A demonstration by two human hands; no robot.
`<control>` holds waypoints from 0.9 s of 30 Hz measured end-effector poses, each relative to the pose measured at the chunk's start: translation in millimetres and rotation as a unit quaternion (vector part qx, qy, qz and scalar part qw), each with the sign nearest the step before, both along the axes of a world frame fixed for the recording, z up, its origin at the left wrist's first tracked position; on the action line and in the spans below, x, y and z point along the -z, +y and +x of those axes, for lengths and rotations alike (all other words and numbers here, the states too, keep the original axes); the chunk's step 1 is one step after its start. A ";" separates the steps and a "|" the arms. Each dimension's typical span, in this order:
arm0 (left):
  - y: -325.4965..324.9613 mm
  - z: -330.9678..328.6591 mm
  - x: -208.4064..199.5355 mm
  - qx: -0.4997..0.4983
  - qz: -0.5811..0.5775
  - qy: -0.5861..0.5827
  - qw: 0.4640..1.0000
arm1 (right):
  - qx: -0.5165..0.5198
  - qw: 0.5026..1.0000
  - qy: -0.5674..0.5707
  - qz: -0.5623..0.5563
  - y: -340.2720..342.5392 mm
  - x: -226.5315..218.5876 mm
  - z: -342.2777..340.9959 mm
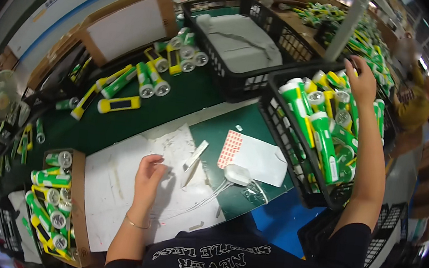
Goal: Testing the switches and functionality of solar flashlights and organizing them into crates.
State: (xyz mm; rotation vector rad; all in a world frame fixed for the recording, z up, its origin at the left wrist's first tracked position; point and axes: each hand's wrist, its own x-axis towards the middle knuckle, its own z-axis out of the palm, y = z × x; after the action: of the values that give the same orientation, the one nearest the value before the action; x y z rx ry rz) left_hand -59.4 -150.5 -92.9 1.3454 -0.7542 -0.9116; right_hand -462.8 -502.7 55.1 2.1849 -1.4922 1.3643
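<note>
Green, yellow and white torches (324,146) are heaped in the black crate (318,200) on the right, lying at mixed angles. On the big near one, the long axis is set near to far, its near end slanted slightly right and its wider, pale-rimmed end pointed far; its green body is marked by a white patch. The right hand (362,82) is bent over the crate's far side; whether a torch is grasped cannot be told. The left hand (149,177) is released, loosely curled over the white sheet (109,175) on the worktop (214,128).
</note>
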 end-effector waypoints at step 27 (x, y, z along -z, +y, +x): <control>37.8 68.7 17.1 -0.019 -0.022 0.095 0.995 | -0.076 0.920 0.306 0.232 7.5 118.5 386.0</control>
State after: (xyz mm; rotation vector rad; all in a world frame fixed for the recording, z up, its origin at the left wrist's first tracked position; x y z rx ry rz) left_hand 9.3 -112.7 -110.0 1.2101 -0.5968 -0.9727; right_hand -76.8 -495.1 -63.4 2.6917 -1.5022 0.2690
